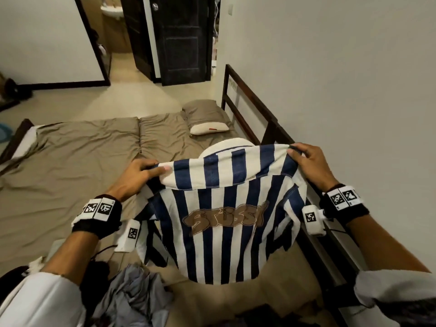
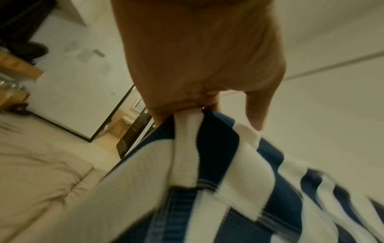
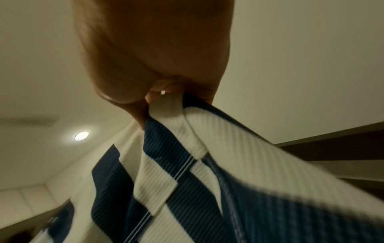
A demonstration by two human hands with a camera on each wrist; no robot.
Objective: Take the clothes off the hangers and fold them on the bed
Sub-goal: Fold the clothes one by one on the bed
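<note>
A navy-and-white striped shirt [image 1: 224,223] with a brown logo on its back hangs in the air over the near end of the bed [image 1: 77,156]. My left hand [image 1: 141,173] pinches its left shoulder and my right hand [image 1: 306,161] pinches its right shoulder, holding it spread with its back toward me. In the left wrist view my left hand [image 2: 199,69] has the striped shirt [image 2: 207,180] bunched between its fingers. The right wrist view shows the same for my right hand [image 3: 158,62] and the striped shirt [image 3: 207,164]. No hanger is visible.
A grey garment [image 1: 134,296] lies crumpled at the bed's near edge. A pillow [image 1: 207,119] sits at the far right corner. The dark bed frame [image 1: 271,128] runs along the right wall. A dark door [image 1: 184,38] stands beyond the bed.
</note>
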